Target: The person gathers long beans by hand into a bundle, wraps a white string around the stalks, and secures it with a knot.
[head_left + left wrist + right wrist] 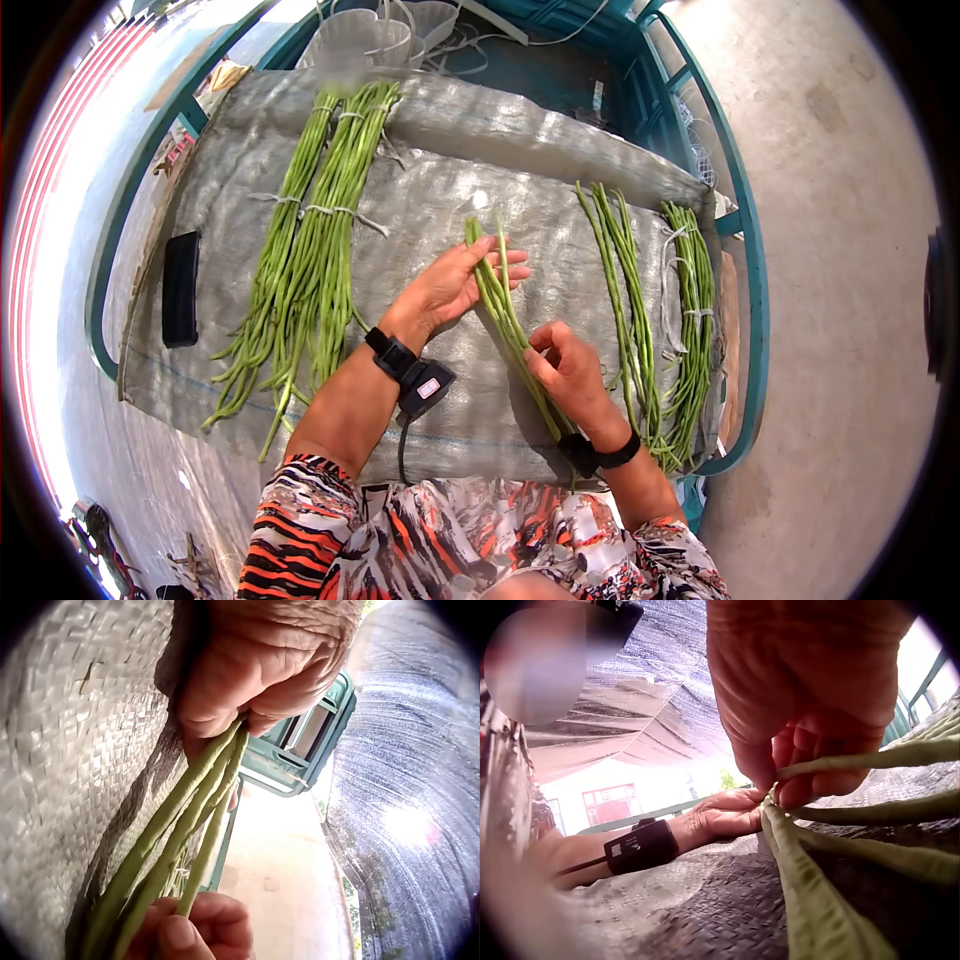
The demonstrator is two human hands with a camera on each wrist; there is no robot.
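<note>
a small bunch of long green beans is held slantwise above the middle of a grey woven sheet, between the two hands. near its upper end it is pinched by the left hand, the thumb laid across the beans and the other fingers stretched out beyond them. lower down, one bean is pinched between thumb and finger of the right hand, whose remaining fingers are curled in. to the right, loose beans are laid out on the sheet, and just beside them a tied bundle is seen, bound with white string. on the left, a thick bundle and a thinner bundle are placed side by side, also tied. a black phone is set near the left edge. the sheet is flanked by teal rails; white buckets are stood beyond it.
</note>
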